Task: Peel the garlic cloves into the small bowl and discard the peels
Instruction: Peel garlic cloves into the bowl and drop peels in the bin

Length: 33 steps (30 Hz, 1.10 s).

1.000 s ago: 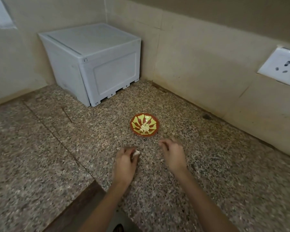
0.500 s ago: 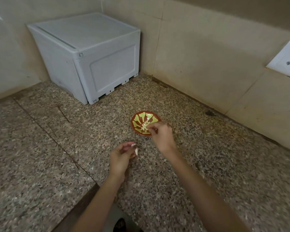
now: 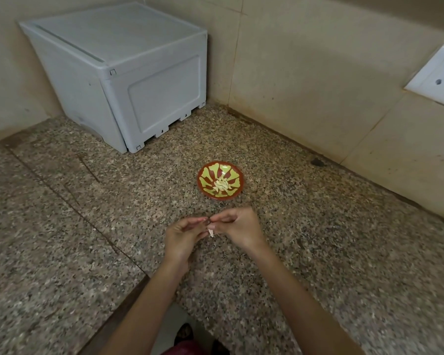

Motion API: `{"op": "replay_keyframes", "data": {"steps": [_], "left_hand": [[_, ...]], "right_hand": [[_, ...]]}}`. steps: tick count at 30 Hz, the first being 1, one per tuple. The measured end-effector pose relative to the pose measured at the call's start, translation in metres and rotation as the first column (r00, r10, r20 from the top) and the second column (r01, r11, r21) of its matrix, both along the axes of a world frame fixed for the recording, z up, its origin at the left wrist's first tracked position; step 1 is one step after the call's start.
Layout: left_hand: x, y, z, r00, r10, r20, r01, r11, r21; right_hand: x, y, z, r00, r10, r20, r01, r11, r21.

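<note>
Both hands meet just in front of the small red-and-yellow patterned bowl (image 3: pixel 220 180) w/ peeled cloves (image 3: pixel 222 186): left hand (image 3: pixel 183 235) & right hand (image 3: pixel 237 228) fingers pinch one pale garlic clove (image 3: pixel 211 232) above the speckled granite bench (image 3: pixel 318 239).

desk (image 3: pixel 318 252): speckled granite, corner counter
small bowl (image 3: pixel 237 175): on desk, just beyond left grip (image 3: pixel 183 235) and right grip (image 3: pixel 237 228), pale cloves (image 3: pixel 222 186) inside
grey box (image 3: pixel 128 80): on desk, far-left of both grips
</note>
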State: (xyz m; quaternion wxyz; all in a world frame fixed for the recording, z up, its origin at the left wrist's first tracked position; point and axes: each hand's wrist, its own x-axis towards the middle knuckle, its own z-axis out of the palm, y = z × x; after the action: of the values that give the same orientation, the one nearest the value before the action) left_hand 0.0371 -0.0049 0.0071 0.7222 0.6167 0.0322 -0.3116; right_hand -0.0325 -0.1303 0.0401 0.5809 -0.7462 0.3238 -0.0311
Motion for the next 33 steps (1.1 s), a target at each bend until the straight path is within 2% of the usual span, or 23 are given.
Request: {"op": "replay_keyframes", "data": {"steps": [5,8,10,11,14,17,20,22,25,30,33], "left_hand": [[0.002,0.001,0.003,0.998,-0.056,0.016,0.056,0.998,0.001],[0.005,0.005,0.004,0.989,-0.109,0.102,0.106,0.994,0.029],[0.009,0.007,0.001,0.943,-0.177,0.283,0.141,0.979,0.146],[0.011,0.007,-0.001,0.888,-0.237,0.394,0.148,0.959,0.243],[0.012,0.009,-0.007,0.694,-0.389,0.606,0.088,0.881,0.465],[0.009,0.011,-0.014,0.550,-0.471,0.690,-0.015,0.821,0.571],[-0.009,0.016,-0.013,0.434,-0.445,0.784,-0.128,0.831,0.542],[-0.027,0.018,-0.011,0.419,-0.411,0.810,-0.093,0.868,0.488],[-0.043,0.018,-0.015,0.463,-0.415,0.783,0.010,0.886,0.464],[-0.045,0.015,-0.020,0.499,-0.419,0.758,0.025,0.882,0.470],[-0.045,0.015,-0.020,0.490,-0.424,0.762,0.015,0.878,0.478]], "right_hand": [[-0.002,-0.003,0.000,0.995,-0.086,0.041,0.075,0.971,0.228],[-0.006,-0.006,0.004,0.991,-0.132,0.012,0.122,0.941,0.316],[-0.009,-0.009,0.003,0.990,-0.143,-0.014,0.142,0.957,0.254],[-0.012,-0.010,0.001,0.990,-0.136,-0.031,0.140,0.972,0.187],[-0.024,-0.013,-0.007,0.995,-0.047,-0.086,0.033,0.987,-0.156],[-0.039,-0.008,-0.010,0.987,0.066,-0.148,-0.132,0.860,-0.493],[-0.047,0.002,-0.012,0.953,0.153,-0.261,-0.295,0.665,-0.686],[-0.048,0.006,-0.012,0.922,0.199,-0.333,-0.385,0.567,-0.728],[-0.044,0.006,-0.007,0.875,0.221,-0.431,-0.483,0.480,-0.732],[-0.038,0.010,-0.008,0.765,0.205,-0.610,-0.643,0.282,-0.712],[-0.037,0.013,-0.008,0.742,0.199,-0.640,-0.671,0.231,-0.705]]}}
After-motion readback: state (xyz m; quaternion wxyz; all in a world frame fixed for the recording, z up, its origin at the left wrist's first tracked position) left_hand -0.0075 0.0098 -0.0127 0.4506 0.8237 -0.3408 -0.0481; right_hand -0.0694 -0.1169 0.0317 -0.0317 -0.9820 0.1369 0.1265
